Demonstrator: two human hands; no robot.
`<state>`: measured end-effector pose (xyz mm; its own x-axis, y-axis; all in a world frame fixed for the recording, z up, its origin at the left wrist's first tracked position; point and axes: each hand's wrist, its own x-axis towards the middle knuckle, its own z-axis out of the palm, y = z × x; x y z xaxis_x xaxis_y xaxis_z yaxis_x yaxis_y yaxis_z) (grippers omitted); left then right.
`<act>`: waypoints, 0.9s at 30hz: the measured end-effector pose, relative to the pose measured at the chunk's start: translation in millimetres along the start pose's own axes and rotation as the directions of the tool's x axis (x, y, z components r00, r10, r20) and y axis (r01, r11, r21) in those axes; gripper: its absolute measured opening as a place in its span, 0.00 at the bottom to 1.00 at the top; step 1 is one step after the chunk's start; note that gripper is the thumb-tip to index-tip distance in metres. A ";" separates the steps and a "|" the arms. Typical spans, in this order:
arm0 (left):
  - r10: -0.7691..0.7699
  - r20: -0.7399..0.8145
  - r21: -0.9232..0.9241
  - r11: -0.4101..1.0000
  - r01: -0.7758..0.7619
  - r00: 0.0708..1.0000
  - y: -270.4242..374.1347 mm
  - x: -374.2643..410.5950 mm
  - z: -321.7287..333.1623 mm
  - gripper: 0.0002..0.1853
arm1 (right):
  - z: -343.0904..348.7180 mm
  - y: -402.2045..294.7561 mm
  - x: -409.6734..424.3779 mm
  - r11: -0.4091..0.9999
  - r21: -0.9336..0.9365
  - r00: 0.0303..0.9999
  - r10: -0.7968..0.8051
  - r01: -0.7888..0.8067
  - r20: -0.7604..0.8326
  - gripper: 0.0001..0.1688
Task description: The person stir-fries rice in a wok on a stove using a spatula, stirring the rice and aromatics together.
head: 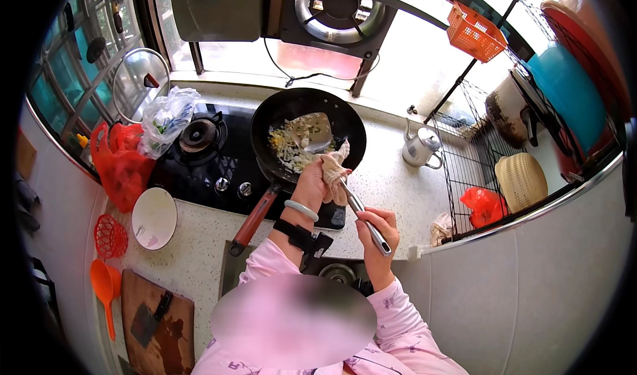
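A black wok (343,111) sits on the right side of the gas hob, with chopped white and yellow food (288,148) in it. My left hand (312,181) grips a beige cloth (334,171) at the wok's near rim. Whether the cloth also wraps the spatula is hard to tell. My right hand (380,231) is closed around the steel handle of a spatula (318,129). Its broad blade, smeared with food, rests inside the wok. Part of the spatula's shaft is hidden behind the cloth. The wok's brown handle (255,218) points towards me, untouched.
Left of the wok is a bare burner (199,135), beside plastic bags (122,161) and a glass lid (141,84). A white plate (154,218), orange ladle (104,285) and cleaver (145,323) on a cutting board (174,300) lie nearer. A metal pot (420,148) stands right, before a wire rack (453,186).
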<state>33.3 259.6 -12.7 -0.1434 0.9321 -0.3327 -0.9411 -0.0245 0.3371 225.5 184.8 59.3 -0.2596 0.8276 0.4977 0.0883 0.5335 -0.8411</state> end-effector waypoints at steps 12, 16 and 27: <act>-0.130 0.152 -0.072 0.987 0.142 0.980 -45.1 -32.5 18.8 0.12 | 7.5 35.0 23.2 0.991 0.099 0.994 0.099 -0.094 -0.053 0.09; -0.077 0.129 -0.057 0.995 0.085 0.989 -41.9 -44.8 23.7 0.08 | 8.8 36.5 23.3 0.989 0.108 0.994 0.105 -0.102 -0.027 0.09; 0.112 0.025 -0.214 0.971 -0.104 0.993 0.9 -21.4 -16.8 0.20 | 15.1 6.6 29.3 0.993 0.080 0.989 -0.093 0.084 0.112 0.11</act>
<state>30.4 233.6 -20.1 -0.2402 0.9323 -0.2703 -0.9646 -0.1981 0.1739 203.9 209.9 65.1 -0.3726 0.7497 0.5468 -0.0115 0.5855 -0.8106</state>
